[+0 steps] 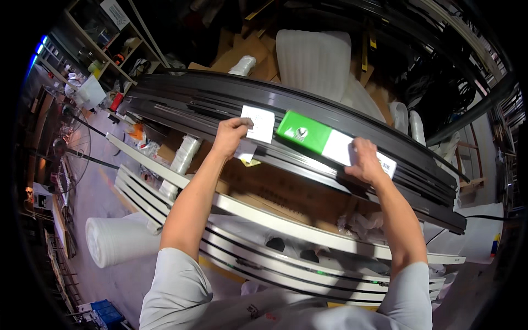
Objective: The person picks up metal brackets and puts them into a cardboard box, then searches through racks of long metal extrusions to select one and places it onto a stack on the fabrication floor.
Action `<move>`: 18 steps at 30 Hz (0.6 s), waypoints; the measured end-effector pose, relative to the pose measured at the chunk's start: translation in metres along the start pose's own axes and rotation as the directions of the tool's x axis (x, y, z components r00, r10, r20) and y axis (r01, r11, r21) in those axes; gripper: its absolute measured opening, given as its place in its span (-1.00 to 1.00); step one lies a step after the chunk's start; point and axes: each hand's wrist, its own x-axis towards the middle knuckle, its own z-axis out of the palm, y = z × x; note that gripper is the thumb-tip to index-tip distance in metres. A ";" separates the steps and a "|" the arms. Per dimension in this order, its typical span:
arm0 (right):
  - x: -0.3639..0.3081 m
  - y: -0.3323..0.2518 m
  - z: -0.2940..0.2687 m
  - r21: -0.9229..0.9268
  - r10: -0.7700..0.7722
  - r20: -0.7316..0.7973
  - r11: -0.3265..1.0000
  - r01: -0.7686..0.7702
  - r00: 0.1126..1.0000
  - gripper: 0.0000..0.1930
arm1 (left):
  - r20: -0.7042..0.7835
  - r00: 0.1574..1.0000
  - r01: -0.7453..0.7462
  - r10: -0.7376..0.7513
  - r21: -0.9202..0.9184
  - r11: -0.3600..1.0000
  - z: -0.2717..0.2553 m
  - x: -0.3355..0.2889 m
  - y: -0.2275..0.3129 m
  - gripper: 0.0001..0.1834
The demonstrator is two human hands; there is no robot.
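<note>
A long green and white box [303,133] lies along dark metal profiles [198,107] in front of me. My right hand [366,163] grips its white right-hand part, thumb at the near edge and fingers over the top. Left of the box is a white printed sheet [263,125]. My left hand [233,133] pinches that sheet at its left edge, fingertips curled together. Just below the left hand, another small white paper [245,150] with a yellow corner hangs at the near side of the profiles.
White slatted profiles [308,226] run across nearer to me. Below the dark profiles is brown cardboard [264,190]. A roll of white wrap [118,240] lies at the left, a fan [74,148] beyond it. White foam sheeting [313,55] stands behind, shelves [110,49] at the far left.
</note>
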 end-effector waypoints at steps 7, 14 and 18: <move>0.052 -0.028 -0.048 0.017 0.091 -0.226 0.996 -0.089 0.970 -0.33 | -0.045 0.994 0.105 -0.099 0.164 0.981 -0.006 0.117 -0.075 -0.81; 0.125 -0.052 0.019 0.059 0.001 0.018 0.998 -0.002 1.000 -0.35 | -0.027 0.999 0.046 -0.037 0.493 0.869 -0.014 0.128 -0.059 -0.81; 0.130 -0.054 0.050 -0.020 0.012 0.055 1.000 -0.011 0.998 -0.31 | -0.100 0.993 0.029 0.066 0.733 0.680 -0.050 0.108 -0.037 -0.79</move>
